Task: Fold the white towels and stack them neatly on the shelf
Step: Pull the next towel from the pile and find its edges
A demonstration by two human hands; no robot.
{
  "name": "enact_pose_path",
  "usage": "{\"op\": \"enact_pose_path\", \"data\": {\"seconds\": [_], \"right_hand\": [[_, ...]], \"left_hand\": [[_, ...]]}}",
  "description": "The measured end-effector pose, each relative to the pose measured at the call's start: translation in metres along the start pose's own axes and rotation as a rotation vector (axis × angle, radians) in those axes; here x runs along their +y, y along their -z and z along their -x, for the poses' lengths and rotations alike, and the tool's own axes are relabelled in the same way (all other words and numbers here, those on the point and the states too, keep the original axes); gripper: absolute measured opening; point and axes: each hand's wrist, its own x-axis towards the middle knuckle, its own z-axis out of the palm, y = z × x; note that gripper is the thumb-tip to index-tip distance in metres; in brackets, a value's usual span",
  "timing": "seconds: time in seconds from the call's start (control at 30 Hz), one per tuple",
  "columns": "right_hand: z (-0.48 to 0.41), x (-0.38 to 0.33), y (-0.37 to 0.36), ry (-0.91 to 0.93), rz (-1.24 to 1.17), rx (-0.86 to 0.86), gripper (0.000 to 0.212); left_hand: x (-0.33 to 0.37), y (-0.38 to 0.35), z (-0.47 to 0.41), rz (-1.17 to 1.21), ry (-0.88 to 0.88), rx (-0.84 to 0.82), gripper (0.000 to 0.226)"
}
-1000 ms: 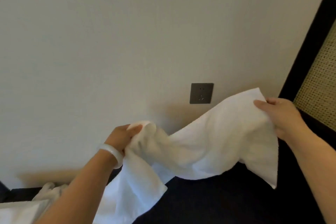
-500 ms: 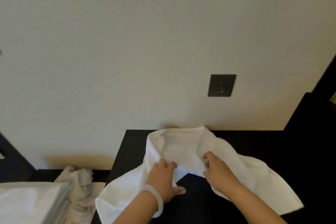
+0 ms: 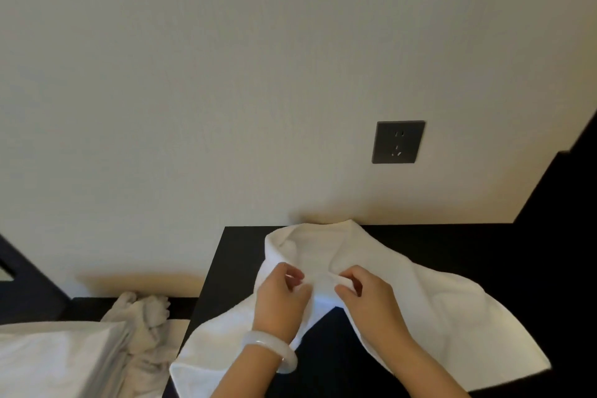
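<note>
A white towel lies rumpled on the black tabletop, its far fold touching the wall and its left end hanging over the table's left edge. My left hand, with a pale bangle on the wrist, pinches the towel's near edge at the middle. My right hand pinches the same edge a little to the right. Both hands sit close together above a dark gap where the towel's edge dips.
A crumpled white towel lies on a lower surface to the left, beside a pile of folded white linen. A dark wall socket sits above the table. Dark furniture rises at the right.
A second ago I held the towel stretched in the air. It then came down onto the black table, and my hands have closed in on its near edge, fingers now pinching.
</note>
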Motion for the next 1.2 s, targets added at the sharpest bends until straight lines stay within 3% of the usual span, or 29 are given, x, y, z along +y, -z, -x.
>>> {"op": "enact_pose_path", "data": {"seconds": [0.1, 0.23, 0.37, 0.5, 0.67, 0.77, 0.87, 0.93, 1.0, 1.03, 1.13, 1.2], "right_hand": [[0.013, -0.017, 0.003, 0.012, -0.074, 0.074, 0.004], [0.021, -0.022, 0.013, 0.023, -0.072, 0.198, 0.008], [0.024, -0.021, 0.017, 0.056, -0.036, 0.275, 0.007], [0.026, -0.017, 0.016, 0.231, 0.011, 0.477, 0.009], [0.033, -0.021, 0.008, 0.177, -0.066, 0.282, 0.032], [0.034, -0.021, 0.008, 0.17, -0.109, 0.212, 0.02], [0.033, -0.021, 0.008, 0.141, -0.103, 0.073, 0.036], [0.032, -0.022, 0.009, 0.13, -0.097, 0.079, 0.037], [0.031, -0.021, 0.012, 0.131, -0.086, 0.146, 0.02], [0.03, -0.02, 0.015, 0.126, -0.089, 0.165, 0.014], [0.029, -0.014, 0.028, 0.116, -0.187, 0.134, 0.013], [0.028, -0.009, 0.04, 0.126, -0.235, 0.089, 0.02]], "left_hand": [[0.019, 0.002, 0.01, 0.386, 0.096, -0.112, 0.016], [0.033, 0.004, 0.019, 0.6, 0.184, -0.178, 0.023], [0.042, 0.007, 0.025, 0.647, 0.223, -0.181, 0.019], [0.046, 0.007, 0.027, 0.674, 0.246, -0.186, 0.013], [0.048, 0.008, 0.034, 0.825, 0.256, -0.263, 0.016], [0.051, 0.012, 0.035, 0.927, 0.287, -0.31, 0.023], [0.054, 0.015, 0.035, 1.009, 0.304, -0.314, 0.028], [0.055, 0.015, 0.035, 1.039, 0.321, -0.301, 0.028], [0.054, 0.013, 0.033, 0.984, 0.33, -0.27, 0.023], [0.05, 0.01, 0.029, 0.831, 0.276, -0.218, 0.019], [0.044, 0.013, 0.013, 0.184, -0.213, -0.024, 0.023], [0.048, 0.017, -0.006, -0.075, -0.513, -0.117, 0.033]]}}
